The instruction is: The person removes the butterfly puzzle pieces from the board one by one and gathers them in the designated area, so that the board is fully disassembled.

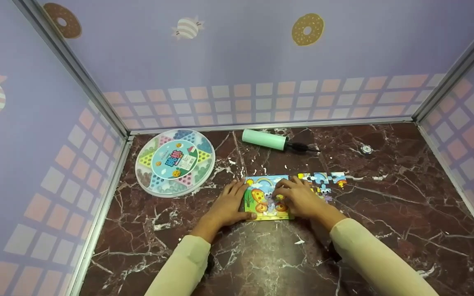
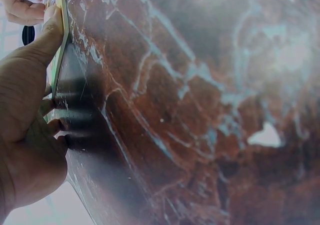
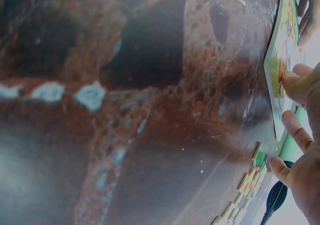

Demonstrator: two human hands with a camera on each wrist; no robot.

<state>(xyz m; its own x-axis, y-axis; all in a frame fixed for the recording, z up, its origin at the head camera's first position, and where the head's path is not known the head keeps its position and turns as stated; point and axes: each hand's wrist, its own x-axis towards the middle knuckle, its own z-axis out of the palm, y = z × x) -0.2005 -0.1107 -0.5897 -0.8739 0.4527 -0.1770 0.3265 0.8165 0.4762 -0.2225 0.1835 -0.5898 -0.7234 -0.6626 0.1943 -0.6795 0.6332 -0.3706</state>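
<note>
A bright cartoon jigsaw puzzle board (image 1: 263,207) lies flat on the dark marbled surface. Along its left edge rests my left hand (image 1: 232,202), fingers extended, its thumb (image 2: 52,22) pressing on the near left corner. My right hand (image 1: 300,199) bends over the board's right side, fingertips (image 3: 295,87) close together right at the picture. I cannot tell whether a piece is between them. Its other fingers stick out past the board's edge. Loose puzzle pieces (image 1: 338,178) lie beyond that hand, partly covered by it, and show in the right wrist view as a stepped row (image 3: 247,182).
A round Chinese checkers set (image 1: 175,162) under a clear cover lies at the far left. Behind the board are a mint-green hand pump (image 1: 263,139) with a black nozzle and, farther right, a small round chip (image 1: 366,149). Lilac panels (image 1: 245,57) enclose the back and sides.
</note>
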